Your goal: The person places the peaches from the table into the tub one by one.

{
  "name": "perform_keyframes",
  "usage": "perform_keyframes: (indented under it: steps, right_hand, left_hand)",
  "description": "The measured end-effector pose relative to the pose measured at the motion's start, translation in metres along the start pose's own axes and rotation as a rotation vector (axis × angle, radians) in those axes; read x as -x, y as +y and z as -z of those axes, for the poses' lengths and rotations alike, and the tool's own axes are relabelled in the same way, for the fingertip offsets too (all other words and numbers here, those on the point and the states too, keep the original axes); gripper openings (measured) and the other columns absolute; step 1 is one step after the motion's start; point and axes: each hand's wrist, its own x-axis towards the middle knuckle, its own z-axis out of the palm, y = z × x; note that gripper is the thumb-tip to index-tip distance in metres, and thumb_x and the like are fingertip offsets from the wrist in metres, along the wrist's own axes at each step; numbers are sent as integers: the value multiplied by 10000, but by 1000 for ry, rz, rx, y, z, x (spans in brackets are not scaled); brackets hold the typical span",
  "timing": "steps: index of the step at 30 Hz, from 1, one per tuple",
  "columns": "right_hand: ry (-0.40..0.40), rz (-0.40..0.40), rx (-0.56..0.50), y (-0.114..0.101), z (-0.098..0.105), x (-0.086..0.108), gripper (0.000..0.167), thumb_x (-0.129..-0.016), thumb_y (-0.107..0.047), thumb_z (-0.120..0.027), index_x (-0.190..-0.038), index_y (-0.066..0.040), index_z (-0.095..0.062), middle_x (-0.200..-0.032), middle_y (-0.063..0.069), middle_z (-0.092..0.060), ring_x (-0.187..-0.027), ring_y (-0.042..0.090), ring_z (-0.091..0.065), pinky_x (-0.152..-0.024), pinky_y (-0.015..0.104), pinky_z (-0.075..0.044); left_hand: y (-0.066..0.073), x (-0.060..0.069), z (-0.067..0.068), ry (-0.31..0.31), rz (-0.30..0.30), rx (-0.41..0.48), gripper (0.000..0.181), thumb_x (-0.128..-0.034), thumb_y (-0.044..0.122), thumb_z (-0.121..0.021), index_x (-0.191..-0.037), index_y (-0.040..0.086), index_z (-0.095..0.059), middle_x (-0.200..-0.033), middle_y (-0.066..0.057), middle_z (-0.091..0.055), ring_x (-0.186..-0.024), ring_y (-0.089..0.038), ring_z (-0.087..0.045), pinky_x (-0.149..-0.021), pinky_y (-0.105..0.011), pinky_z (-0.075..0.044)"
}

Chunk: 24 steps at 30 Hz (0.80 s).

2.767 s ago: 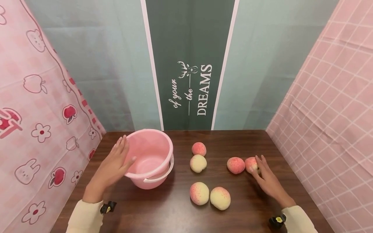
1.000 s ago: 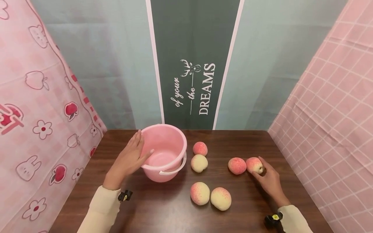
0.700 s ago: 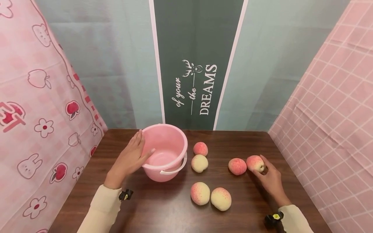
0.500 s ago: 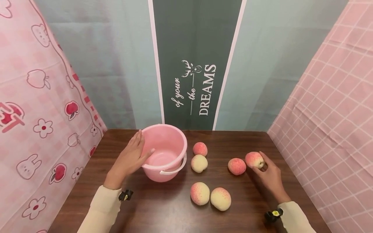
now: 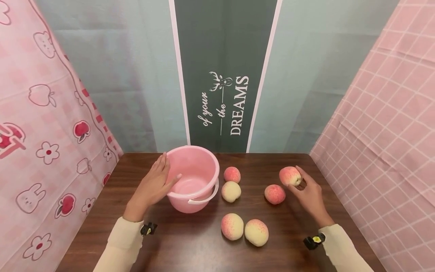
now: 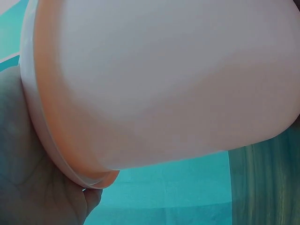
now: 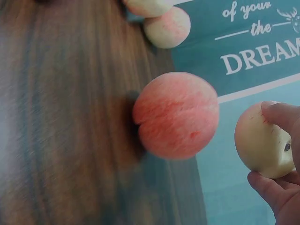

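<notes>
My right hand [image 5: 310, 194] pinches a pink-and-cream peach [image 5: 289, 175] between thumb and fingers, raised off the table. The right wrist view shows this peach [image 7: 260, 140] with its stem dimple turned toward the palm. Just below and left of it, a redder peach [image 5: 274, 194] lies on the table. With fingers straight, my left hand [image 5: 151, 189] rests against the left rim of a pink bucket [image 5: 187, 204], its thumb over the opening. Up close in the left wrist view, the bucket's wall [image 6: 164, 84] meets the palm at the rim. Nothing shows inside the bucket.
On the brown wooden table [image 5: 197, 249], a red peach [image 5: 232, 175] and a cream peach [image 5: 231, 191] sit right of the bucket. Two more peaches, a left one [image 5: 232, 226] and a right one [image 5: 256, 232], lie nearer the front. Cloth hangs on three sides.
My right hand has taken hold of the peach, lifted it from beside the redder one and moved it away and slightly left. Earlier, my left hand and the bucket shifted right.
</notes>
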Motion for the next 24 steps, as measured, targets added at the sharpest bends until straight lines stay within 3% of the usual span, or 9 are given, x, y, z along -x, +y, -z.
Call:
perform_keyframes:
  steps: [6,8,13,15,21,24]
  right_hand:
    - [-3,31,-13,-13,-5,-13,773,-802,-44,-860,-1492,-76,-512,-1390,202,-598,-1088,257,-647,-781,31,-479]
    - [-11,37,-34,-19,-7,-16,768,-804,-37,-856,-1490,-66,-511,-1401,194,-590,-1110,244,-644,-789,53,-496]
    - [-24,51,-75,-34,-13,-24,768,-797,-25,-858,-1486,-80,-522,-1408,167,-591,-1085,-33,-596,-794,104,-532]
    - [-31,60,-81,-41,-17,-28,769,-801,-38,-859,-1489,-95,-521,-1412,151,-591,-1075,-58,-587,-797,119,-541]
    - [-54,78,-123,-61,-27,-42,775,-814,-68,-858,-1503,-113,-508,-1446,126,-569,-1130,233,-650,-821,128,-539]
    - [-67,88,-156,-71,-31,-49,777,-818,-80,-857,-1508,-117,-502,-1458,121,-558,-1153,278,-648,-840,190,-561]
  left_hand:
    - [4,-4,-3,3,-4,8,902,-1030,592,-414,-1589,-58,-135,-1680,-223,-39,-1551,-384,-71,-1233,-543,-152]
    - [5,-5,-5,4,-4,15,903,-1029,594,-415,-1590,-56,-136,-1682,-212,-30,-1551,-383,-70,-1232,-544,-154]
    - [7,-5,-10,11,-13,25,903,-1030,597,-414,-1585,-64,-149,-1680,-223,-47,-1550,-386,-71,-1226,-556,-170]
    - [7,-5,-11,18,-14,25,902,-1028,597,-418,-1585,-63,-157,-1678,-228,-60,-1548,-391,-84,-1221,-561,-185]
    - [7,-6,-10,27,-17,6,897,-1031,589,-423,-1584,-66,-160,-1680,-218,-44,-1549,-386,-86,-1226,-548,-182]
    - [8,-8,-8,32,-25,0,894,-1033,584,-423,-1579,-75,-165,-1677,-224,-48,-1548,-387,-91,-1231,-538,-171]
